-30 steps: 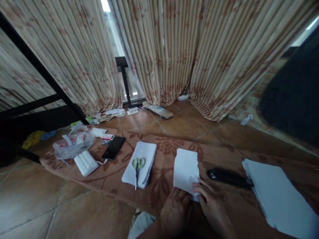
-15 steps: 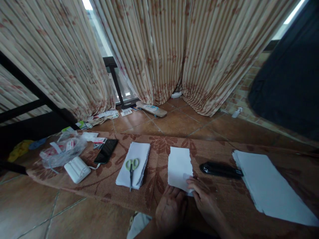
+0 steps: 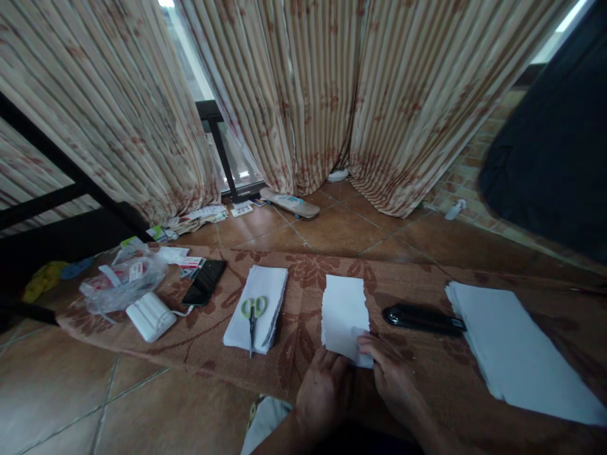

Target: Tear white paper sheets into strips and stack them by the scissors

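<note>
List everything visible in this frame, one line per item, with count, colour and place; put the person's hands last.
paper sheet: 1, white, on the rug centre, near edge under the fingers
paper stack with scissors: 1, white, left of the sheet
scissors: 1, green handles, on that stack
large paper stack: 1, white, rug's right end
stapler: 1, black, between sheet and large stack
phone: 1, black, left of the scissors stack
white pack: 1, white, rug's left part
plastic bag: 1, clear, far left
rug: 1, brown floral, on tiled floor
curtains: beige striped, behind
left hand: 1, beside the sheet's near edge
right hand: 1, fingers on the sheet's near corner
</note>
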A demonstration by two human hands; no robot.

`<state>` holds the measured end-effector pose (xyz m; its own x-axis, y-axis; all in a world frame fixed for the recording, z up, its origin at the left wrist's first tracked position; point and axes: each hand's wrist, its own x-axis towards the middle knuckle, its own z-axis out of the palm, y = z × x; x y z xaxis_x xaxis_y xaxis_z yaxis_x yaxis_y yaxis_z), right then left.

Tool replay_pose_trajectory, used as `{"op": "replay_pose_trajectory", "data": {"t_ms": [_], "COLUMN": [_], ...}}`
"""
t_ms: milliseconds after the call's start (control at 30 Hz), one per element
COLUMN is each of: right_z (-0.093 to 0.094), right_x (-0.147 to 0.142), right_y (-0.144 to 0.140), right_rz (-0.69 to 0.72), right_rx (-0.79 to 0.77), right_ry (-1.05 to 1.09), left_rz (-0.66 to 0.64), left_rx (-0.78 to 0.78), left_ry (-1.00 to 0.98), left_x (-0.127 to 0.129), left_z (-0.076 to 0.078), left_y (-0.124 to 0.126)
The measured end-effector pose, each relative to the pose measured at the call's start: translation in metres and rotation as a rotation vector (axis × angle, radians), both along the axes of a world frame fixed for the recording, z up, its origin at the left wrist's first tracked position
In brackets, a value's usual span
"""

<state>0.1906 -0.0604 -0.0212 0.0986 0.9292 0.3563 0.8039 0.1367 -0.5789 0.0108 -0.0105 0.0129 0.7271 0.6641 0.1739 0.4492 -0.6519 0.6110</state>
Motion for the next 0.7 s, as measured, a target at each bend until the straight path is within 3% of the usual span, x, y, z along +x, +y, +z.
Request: {"op": "replay_pose_trajectory", "data": {"t_ms": [167,267,333,500,700], "right_z": [0.000,-0.001,-0.001,-0.002,-0.006], "right_x": [0.001,0.001,0.001,0.002,0.004], "right_y": [0.001,0.000,0.000,0.000,-0.002], "right_rz": [-0.005,-0.005,-0.005,0.007,0.017], "right_rx": [0.005,0.000,-0.010,-0.003,-0.006], "right_ry": [0.023,0.012,0.004,-0.013,-0.021], "left_rz": [0.303,0.370,0.316,0.042,0.019], "left_rx": [-0.074,-0.026,0.028,0.114,0.099], "left_ry": [-0.287,-0.332,-0.292,-0.031,0.116], "left_x": [-0.009,-0.012,-0.013,-0.007,0.000], "left_z": [-0.009,-0.013,-0.014,-0.002,0.006], "left_y": [0.001,0.001,0.001,-0.002,-0.005]}}
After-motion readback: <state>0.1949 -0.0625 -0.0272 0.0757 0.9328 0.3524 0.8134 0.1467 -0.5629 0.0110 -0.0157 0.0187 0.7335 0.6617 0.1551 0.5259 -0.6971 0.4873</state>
